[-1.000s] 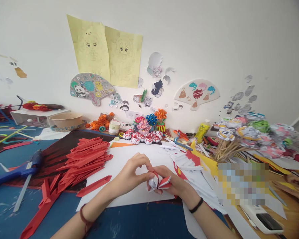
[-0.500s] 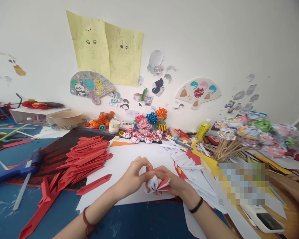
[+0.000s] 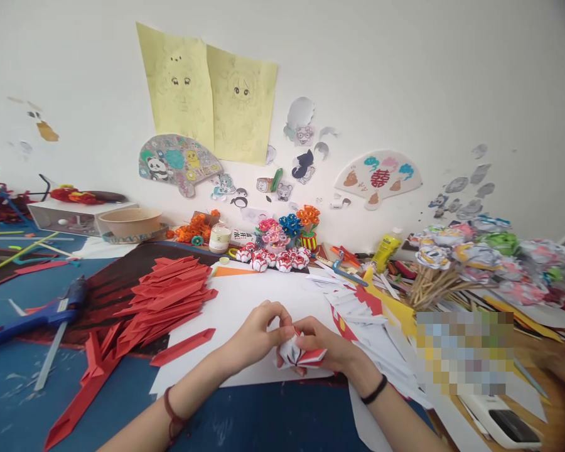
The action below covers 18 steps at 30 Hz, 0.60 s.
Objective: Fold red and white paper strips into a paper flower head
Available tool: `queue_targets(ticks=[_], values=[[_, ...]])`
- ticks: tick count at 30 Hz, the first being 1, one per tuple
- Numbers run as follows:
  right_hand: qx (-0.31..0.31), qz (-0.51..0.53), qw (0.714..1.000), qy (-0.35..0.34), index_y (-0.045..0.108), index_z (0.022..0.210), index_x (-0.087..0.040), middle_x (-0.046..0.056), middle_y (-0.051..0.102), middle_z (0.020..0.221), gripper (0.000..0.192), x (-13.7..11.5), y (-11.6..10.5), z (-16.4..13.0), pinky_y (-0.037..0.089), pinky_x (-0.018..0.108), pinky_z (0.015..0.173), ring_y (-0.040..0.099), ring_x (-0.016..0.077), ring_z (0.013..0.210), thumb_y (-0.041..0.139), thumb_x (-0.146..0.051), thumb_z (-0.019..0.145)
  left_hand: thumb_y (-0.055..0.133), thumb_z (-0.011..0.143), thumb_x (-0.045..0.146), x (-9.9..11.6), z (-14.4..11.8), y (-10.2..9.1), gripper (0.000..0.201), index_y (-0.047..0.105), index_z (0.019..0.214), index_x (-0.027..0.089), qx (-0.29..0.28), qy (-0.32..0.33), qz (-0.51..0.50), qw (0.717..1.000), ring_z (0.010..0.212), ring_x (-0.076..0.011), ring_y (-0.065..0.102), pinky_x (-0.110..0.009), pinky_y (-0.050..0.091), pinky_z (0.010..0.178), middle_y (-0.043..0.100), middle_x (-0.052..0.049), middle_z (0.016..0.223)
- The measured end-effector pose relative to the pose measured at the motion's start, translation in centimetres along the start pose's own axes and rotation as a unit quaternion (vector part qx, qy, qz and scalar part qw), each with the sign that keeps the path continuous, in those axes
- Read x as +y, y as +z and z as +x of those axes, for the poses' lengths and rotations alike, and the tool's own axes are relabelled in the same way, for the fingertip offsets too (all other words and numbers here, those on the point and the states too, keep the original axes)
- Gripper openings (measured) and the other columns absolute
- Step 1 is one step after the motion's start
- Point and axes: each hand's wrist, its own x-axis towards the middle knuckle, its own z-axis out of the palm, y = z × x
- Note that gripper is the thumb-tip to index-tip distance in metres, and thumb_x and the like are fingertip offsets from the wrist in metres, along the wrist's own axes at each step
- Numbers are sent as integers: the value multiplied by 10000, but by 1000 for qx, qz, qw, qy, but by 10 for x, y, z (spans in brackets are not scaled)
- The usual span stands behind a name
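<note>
Both forearms are bare, without sleeves. The left hand point(image 3: 254, 336) has a dark red cord bracelet point(image 3: 172, 411) at its wrist. The right hand point(image 3: 332, 345) has a thin black band point(image 3: 373, 390).

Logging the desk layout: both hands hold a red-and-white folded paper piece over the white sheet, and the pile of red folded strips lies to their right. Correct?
Not quite. In the head view both hands, left hand and right hand, do hold the red-and-white folded paper piece over the white sheet, but the pile of red folded strips lies to their left.

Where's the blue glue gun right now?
In the head view the blue glue gun lies at the far left on the blue table, left of the pile of red folded papers.
</note>
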Motion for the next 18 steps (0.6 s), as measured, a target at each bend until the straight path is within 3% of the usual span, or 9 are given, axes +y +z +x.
queue_targets(ticks=[5, 12, 18], values=[[-17, 11, 1000, 1, 664, 918, -85, 103, 692, 858, 458, 1, -1, 1, 473, 249, 550, 591, 119, 586, 734, -503, 745, 625, 792, 406, 0, 0, 0, 252, 558, 707, 178, 24, 13, 20, 999, 728, -157, 513, -275, 428, 670, 523, 11, 724], [-37, 4, 999, 6, 649, 976, -73, 112, 697, 878, 507, 3, -2, 1, 483, 226, 512, 620, 121, 564, 808, -449, 676, 648, 749, 508, -3, -1, 4, 378, 492, 762, 164, -38, -47, -111, 992, 457, -77, 521, -228, 417, 385, 436, 35, 791], [-35, -8, 999, -9, 671, 950, -70, 132, 711, 891, 482, 2, -2, 1, 463, 216, 477, 613, 116, 530, 791, -459, 693, 667, 748, 508, -3, -1, 5, 397, 497, 768, 150, -40, -40, -135, 989, 436, -46, 515, -175, 397, 340, 401, 51, 776]])
